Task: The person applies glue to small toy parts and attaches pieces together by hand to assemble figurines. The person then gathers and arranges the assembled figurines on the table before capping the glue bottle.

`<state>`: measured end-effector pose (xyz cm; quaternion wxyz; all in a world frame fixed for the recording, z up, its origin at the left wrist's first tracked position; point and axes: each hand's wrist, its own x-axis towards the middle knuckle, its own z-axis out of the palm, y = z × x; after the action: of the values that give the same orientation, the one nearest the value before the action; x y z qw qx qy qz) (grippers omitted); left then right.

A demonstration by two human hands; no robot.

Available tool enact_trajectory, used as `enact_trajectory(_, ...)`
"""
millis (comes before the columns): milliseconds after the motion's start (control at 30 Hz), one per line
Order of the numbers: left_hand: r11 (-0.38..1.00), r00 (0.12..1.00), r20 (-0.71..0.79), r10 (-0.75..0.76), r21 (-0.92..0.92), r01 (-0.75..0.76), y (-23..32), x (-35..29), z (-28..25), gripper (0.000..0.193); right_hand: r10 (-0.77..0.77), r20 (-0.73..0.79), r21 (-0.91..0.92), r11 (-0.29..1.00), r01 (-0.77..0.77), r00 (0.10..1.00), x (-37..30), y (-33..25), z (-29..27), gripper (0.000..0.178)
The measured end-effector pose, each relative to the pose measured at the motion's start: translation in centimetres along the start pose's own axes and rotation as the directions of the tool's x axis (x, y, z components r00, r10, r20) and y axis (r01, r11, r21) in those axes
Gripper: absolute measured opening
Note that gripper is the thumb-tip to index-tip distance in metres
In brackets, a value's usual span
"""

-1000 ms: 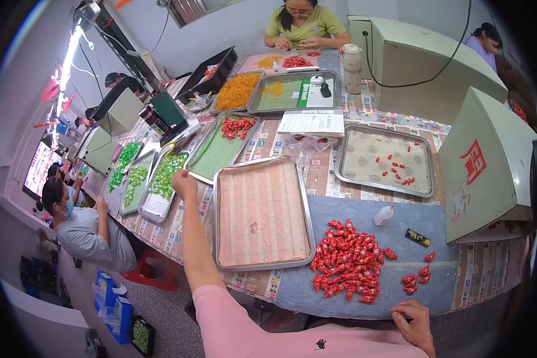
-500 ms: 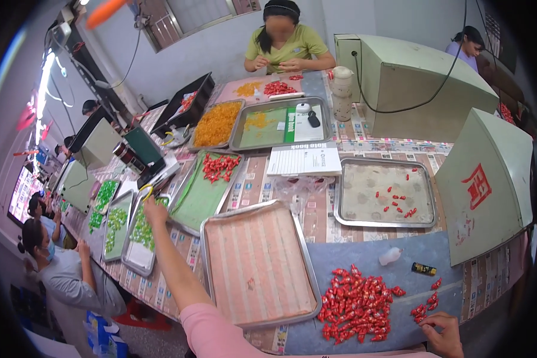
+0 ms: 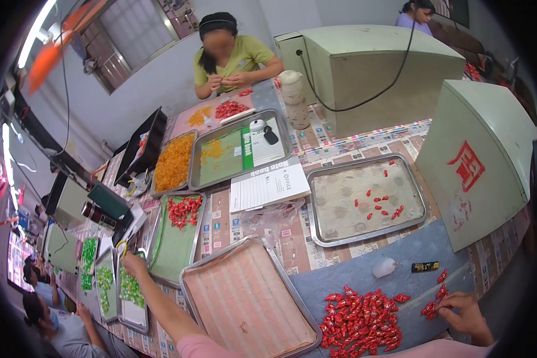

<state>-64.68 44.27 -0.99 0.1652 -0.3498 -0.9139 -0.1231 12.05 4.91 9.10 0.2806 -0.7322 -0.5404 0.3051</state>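
My left hand point(image 3: 133, 264) reaches far out over a narrow tray of green pieces point(image 3: 130, 287), its fingers closed on a tool with a yellow loop handle point(image 3: 121, 247). The rest of that tool is hard to make out. At the near right, my right hand point(image 3: 464, 312) rests on the blue mat with curled fingertips against a few small red pieces point(image 3: 429, 309); whether it grips one is hidden. A large heap of small glossy red pieces with gold marks point(image 3: 361, 323) lies to its left. Beyond are a black-and-gold cylinder point(image 3: 425, 267) and a small translucent bottle point(image 3: 384, 267).
A pink-lined tray point(image 3: 244, 298) stands between my arms. Another metal tray point(image 3: 369, 200) holds scattered red pieces. A notebook point(image 3: 269, 186), an orange-filled tray point(image 3: 174, 164) and a tumbler point(image 3: 293, 100) stand farther back. A pale green metal hood point(image 3: 477, 167) stands at right. Co-workers sit around.
The whole view has shifted and tilted, so the far things sit farther left. My left hand stays at the yellow handle, and my right hand stays by the red pieces.
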Motion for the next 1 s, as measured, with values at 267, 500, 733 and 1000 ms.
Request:
enact_trajectory(267,0.998,0.984,-0.176,0.036,-0.051,-0.046,0.7,-1.2,-1.6,0.017,-0.086,0.037,-0.058,0.994,0.088,0.996,0.0,0.0,0.1,0.011)
enact_trajectory(500,0.959,0.972,-0.148,0.183,-0.192,-0.21,5.4,-9.9,-10.9,0.017,-0.165,0.04,-0.036,0.985,0.166,0.986,-0.2,-1.2,-0.5,0.011)
enact_trajectory(733,0.137,0.795,0.029,0.605,-0.988,-0.068,10.0,-28.3,-23.0,0.012,-0.364,0.273,0.34,0.903,0.265,0.89,1.8,-6.9,3.5,0.03)
enact_trajectory(1000,-0.128,0.12,-0.129,0.984,-0.992,-0.012,13.5,-45.5,-31.9,0.021,-0.479,0.119,0.781,0.586,0.216,0.87,2.9,-7.4,6.5,0.02)
